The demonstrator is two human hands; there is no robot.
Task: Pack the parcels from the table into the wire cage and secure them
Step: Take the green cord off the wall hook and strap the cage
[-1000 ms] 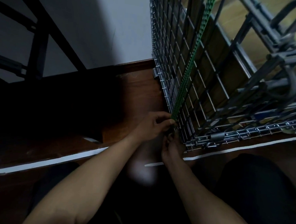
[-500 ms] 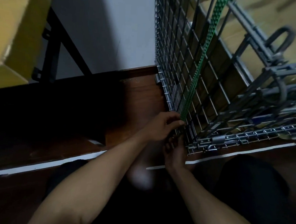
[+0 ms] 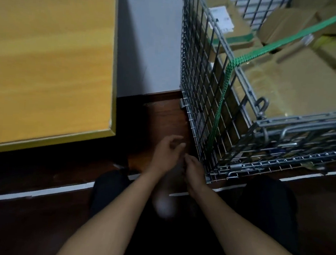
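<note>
The wire cage stands on the floor at the right, with several brown cardboard parcels inside. A green strap crosses over the parcels, bends over the top rim and runs down the cage's near side to its bottom corner. My left hand hovers just left of that corner with its fingers loosely curled and nothing in them. My right hand is beside the cage's bottom corner, back toward me, its fingertips hidden. Neither hand visibly touches the strap.
A yellow wooden table fills the upper left, its corner close to my left hand. A grey wall rises behind the narrow gap between table and cage. A white tape line crosses the dark floor. My dark-clad knees are below.
My left hand has come off the green strap and drawn back to the left. The view has risen, so the tabletop and the parcels in the cage now show.
</note>
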